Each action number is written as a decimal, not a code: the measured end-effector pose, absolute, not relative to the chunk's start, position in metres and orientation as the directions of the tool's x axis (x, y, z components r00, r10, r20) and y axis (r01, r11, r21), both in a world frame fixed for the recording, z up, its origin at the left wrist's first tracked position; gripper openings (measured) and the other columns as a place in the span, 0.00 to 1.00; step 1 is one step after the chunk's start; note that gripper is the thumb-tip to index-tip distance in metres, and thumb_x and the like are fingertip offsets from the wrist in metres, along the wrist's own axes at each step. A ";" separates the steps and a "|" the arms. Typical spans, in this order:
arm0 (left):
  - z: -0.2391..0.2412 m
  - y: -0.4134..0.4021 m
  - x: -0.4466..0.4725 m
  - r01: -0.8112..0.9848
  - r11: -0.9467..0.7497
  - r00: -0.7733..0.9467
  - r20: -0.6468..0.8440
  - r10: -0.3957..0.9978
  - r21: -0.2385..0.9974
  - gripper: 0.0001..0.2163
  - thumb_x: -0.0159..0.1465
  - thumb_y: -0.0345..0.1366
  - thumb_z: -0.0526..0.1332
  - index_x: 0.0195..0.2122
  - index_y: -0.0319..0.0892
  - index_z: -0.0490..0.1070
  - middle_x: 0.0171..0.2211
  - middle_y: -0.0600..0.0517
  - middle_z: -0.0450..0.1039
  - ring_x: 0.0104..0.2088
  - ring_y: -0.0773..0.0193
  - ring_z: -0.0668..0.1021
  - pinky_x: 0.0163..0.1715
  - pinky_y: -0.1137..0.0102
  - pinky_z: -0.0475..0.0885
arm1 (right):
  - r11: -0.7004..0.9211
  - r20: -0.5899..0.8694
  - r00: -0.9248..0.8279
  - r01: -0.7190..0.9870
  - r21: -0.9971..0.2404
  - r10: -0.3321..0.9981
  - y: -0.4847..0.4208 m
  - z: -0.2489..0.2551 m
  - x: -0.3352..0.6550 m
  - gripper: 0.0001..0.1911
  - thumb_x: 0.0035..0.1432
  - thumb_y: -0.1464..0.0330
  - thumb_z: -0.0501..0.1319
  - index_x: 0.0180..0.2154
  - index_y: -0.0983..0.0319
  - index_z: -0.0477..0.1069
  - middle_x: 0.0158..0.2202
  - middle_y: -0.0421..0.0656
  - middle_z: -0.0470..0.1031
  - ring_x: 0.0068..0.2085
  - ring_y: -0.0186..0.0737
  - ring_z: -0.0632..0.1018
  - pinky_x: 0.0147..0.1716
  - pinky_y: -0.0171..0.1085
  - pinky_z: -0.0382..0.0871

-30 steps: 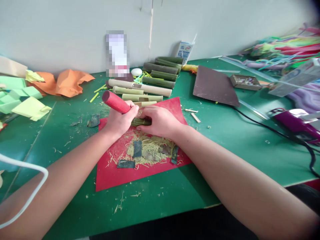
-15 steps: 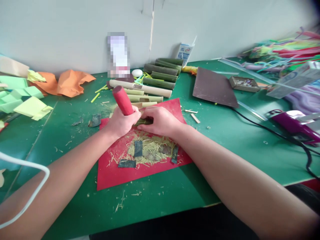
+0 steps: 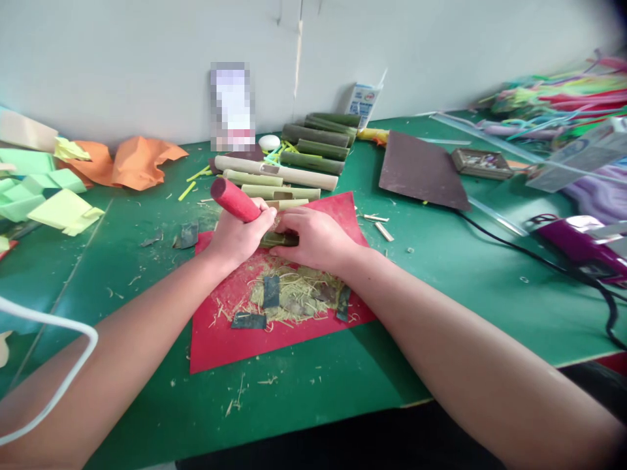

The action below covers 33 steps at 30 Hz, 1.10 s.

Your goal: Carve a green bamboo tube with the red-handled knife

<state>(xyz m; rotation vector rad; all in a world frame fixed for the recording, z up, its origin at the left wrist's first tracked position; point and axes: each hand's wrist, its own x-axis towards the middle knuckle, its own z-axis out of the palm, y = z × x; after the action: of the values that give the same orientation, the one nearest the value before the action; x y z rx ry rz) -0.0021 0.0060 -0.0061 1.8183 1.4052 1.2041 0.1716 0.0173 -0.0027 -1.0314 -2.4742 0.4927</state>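
Note:
My left hand [image 3: 242,232] is closed around a thick red round stick or tool handle [image 3: 236,200]. Its upper end leans left; the lower end is hidden by my fingers. My right hand [image 3: 316,236] grips a short bamboo tube [image 3: 278,240] with a dark opening, and both hands meet over it. Under them lies a red sheet [image 3: 220,352] on the green table. A pile of pale bamboo shavings [image 3: 296,297] with several dark strips is heaped on the sheet, just below my hands.
Several bamboo tubes [image 3: 313,162] lie in rows behind my hands. A blurred-out phone [image 3: 232,108] leans on the wall. Orange paper [image 3: 142,162] and green folded paper [image 3: 59,212] sit left. A brown board [image 3: 421,170], small box [image 3: 481,163] and purple device [image 3: 580,245] stand right.
The red stick's upper end has tipped lower and to the left as my left hand turned. My right hand holds the bamboo tube in nearly the same spot.

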 end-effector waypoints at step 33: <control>-0.009 0.005 -0.003 0.370 -0.315 0.026 0.329 0.944 0.874 0.14 0.62 0.38 0.59 0.20 0.42 0.64 0.18 0.56 0.62 0.23 0.69 0.66 0.24 0.71 0.61 | 0.649 0.217 -0.645 0.566 -0.509 0.733 0.016 -0.001 0.173 0.12 0.52 0.64 0.66 0.38 0.64 0.74 0.40 0.46 0.79 0.40 0.42 0.76 0.38 0.38 0.65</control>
<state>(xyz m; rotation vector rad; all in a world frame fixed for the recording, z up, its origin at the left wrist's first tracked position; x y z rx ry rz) -0.0026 0.0049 -0.0088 1.7317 1.3402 1.2832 0.1730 0.0164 -0.0010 -1.0227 -2.4621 0.5626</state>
